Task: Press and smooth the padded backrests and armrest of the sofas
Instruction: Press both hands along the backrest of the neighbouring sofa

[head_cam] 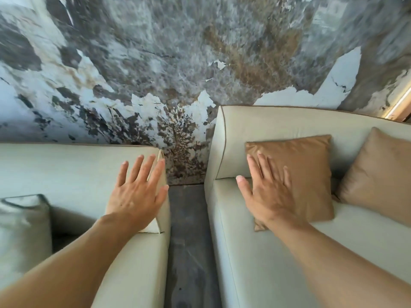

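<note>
Two cream sofas stand side by side against a wall, with a narrow gap between them. My left hand (138,192) lies flat, fingers spread, against the right end of the left sofa's padded backrest (73,170). My right hand (266,190) is flat with fingers apart over the near edge of a brown cushion (309,172), which leans on the right sofa's backrest (289,121). Its thumb points at the backrest's lower left corner. Neither hand holds anything.
A second brown cushion (378,176) leans at the far right. A grey-white cushion (22,225) sits on the left sofa's seat. Dark floor (189,241) shows in the gap between the sofas. Behind them the wall (155,63) has peeling paint.
</note>
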The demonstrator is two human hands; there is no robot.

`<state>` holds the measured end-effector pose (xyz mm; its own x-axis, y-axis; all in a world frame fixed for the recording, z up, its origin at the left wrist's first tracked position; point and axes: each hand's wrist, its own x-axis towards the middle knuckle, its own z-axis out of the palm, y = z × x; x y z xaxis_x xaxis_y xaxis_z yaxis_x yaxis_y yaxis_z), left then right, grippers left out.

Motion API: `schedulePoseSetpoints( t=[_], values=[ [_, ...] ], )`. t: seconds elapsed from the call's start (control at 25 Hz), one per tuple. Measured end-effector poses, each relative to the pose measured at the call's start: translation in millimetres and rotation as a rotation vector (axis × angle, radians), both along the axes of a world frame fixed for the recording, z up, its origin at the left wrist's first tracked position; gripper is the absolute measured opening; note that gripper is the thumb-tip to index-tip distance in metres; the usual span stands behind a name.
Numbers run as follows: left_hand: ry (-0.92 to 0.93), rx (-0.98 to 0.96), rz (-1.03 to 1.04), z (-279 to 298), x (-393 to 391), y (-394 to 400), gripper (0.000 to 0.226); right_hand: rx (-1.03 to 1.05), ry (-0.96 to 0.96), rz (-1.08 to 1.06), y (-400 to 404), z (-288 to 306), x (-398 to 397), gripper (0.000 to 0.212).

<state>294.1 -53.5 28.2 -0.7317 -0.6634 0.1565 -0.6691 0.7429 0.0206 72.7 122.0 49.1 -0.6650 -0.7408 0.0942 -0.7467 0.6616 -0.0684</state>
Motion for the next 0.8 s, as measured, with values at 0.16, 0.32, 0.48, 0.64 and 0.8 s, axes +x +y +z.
schedulePoseSetpoints(
  t=[0.16,0.32,0.48,0.64,0.8],
  values=[
    [-0.006,-0.022,0.022,8,50,-30,0.075,-0.009,0.035,0.069,-13,-4,51,0.07],
    [0.029,-0.061,0.065,-3,85,-108,0.074,-0.026,0.058,0.119,-52,-1,78,0.075],
    [-0.029,-0.056,0.118,-52,136,-194,0.069,-0.142,-0.026,0.328,-149,-39,134,0.071],
    [0.111,-0.094,0.222,-128,162,-232,0.064,-0.168,-0.063,0.405,-243,-112,198,0.067],
    [0.258,-0.309,0.161,-162,160,-252,0.063,-0.144,0.201,0.321,-269,-162,210,0.07]
  ],
)
